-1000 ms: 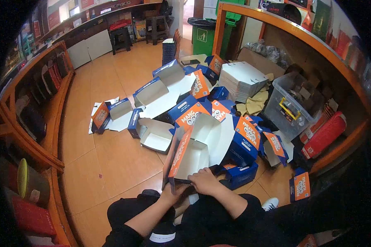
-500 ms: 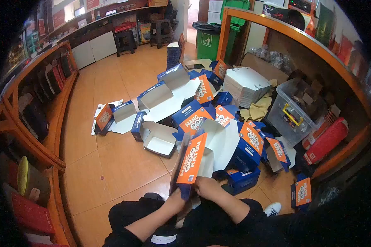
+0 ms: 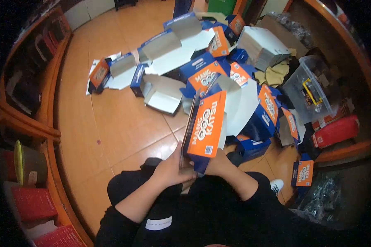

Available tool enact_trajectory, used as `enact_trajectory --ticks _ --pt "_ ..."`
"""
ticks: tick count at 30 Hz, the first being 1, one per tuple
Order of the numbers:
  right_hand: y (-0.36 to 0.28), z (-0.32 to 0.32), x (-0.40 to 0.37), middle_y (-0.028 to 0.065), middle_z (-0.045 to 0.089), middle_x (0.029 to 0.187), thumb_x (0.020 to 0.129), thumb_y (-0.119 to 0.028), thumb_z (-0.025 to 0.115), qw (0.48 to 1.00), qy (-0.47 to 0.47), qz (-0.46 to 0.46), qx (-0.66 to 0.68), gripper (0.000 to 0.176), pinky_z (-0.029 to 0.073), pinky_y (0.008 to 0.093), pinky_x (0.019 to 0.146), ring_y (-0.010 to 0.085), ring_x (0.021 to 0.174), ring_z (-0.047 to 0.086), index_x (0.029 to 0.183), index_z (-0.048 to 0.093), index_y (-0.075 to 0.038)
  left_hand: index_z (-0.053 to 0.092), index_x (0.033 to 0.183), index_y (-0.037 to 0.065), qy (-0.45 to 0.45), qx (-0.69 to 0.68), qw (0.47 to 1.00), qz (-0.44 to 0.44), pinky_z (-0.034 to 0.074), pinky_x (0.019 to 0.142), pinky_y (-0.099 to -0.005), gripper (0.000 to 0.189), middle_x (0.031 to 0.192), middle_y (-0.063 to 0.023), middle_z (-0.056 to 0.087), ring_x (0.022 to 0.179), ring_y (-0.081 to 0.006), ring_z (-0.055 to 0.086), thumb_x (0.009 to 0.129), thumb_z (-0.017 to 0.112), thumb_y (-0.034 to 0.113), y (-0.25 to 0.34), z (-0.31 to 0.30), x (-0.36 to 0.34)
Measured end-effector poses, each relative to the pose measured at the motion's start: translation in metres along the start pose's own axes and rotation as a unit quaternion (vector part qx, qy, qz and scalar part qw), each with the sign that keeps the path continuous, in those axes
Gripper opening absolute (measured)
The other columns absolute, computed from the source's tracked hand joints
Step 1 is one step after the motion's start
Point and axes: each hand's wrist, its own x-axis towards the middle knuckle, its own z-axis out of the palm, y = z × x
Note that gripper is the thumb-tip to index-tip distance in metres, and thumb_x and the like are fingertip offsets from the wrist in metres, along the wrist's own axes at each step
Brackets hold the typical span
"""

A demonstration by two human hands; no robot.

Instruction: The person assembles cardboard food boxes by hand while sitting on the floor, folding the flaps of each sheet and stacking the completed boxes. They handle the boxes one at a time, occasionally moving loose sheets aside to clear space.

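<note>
An orange and dark-blue cardboard box [image 3: 207, 123] printed "MANG KATSU" is between my two hands, tilted, its orange panel facing up to the right. My left hand [image 3: 169, 169] grips the lower left side, thumb along the edge and fingers under the bottom. At the lower right, my right hand [image 3: 218, 163] holds the box from behind, with its fingertips partly hidden by the blue flap. Just beyond, more folded boxes of the same print lie heaped, including an opened box [image 3: 164, 99] with its white inside showing.
A stack of flat white card [image 3: 263, 45] stands at the back right, near a clear plastic bin [image 3: 307, 88]. Orange wooden shelving [image 3: 55, 94] runs along the left. One more box [image 3: 302, 173] lies by my shoe [image 3: 277, 186]. A green bin [image 3: 221, 7] is at the far end.
The view has tipped downward. The held box has come nearer and turned its orange panel more towards me; my left hand has shifted from beneath it to its left side.
</note>
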Motion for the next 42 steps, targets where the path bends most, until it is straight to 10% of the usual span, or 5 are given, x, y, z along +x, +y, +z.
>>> enact_trajectory --ticks 6,22,42 --pt "0.019 0.039 0.004 0.0115 0.060 0.112 0.075 -0.018 0.063 0.996 0.067 0.057 -0.003 0.040 0.045 0.0394 0.090 0.0305 0.105 0.057 0.113 0.058 -0.010 0.029 0.137 0.005 0.008 0.060 0.995 -0.081 0.048 0.069 -0.0516 0.059 0.076 -0.0293 0.060 0.074 -0.0448 0.060 0.082 0.050 0.011 -0.016 0.004 0.014" --pt "0.023 0.022 0.000 0.0176 0.063 0.092 0.082 -0.024 0.057 0.980 0.191 0.055 0.008 0.026 0.050 0.0425 0.072 0.0360 0.085 0.062 0.102 0.060 -0.008 0.044 0.123 0.002 0.003 0.010 0.998 -0.065 0.045 0.071 -0.0507 0.038 0.083 -0.0290 0.060 0.079 -0.0444 0.058 0.089 0.048 0.017 -0.029 0.005 0.016" --pt "0.017 0.029 0.027 0.0084 0.063 0.086 0.082 -0.024 0.053 0.996 -0.062 -0.013 -0.055 0.023 0.051 0.0398 0.070 0.0291 0.082 0.062 0.097 0.068 -0.014 0.051 0.109 0.004 0.016 0.054 0.998 -0.031 0.046 0.073 -0.0477 0.032 0.087 -0.0227 0.063 0.083 -0.0414 0.059 0.078 0.055 0.007 -0.032 0.001 0.016"
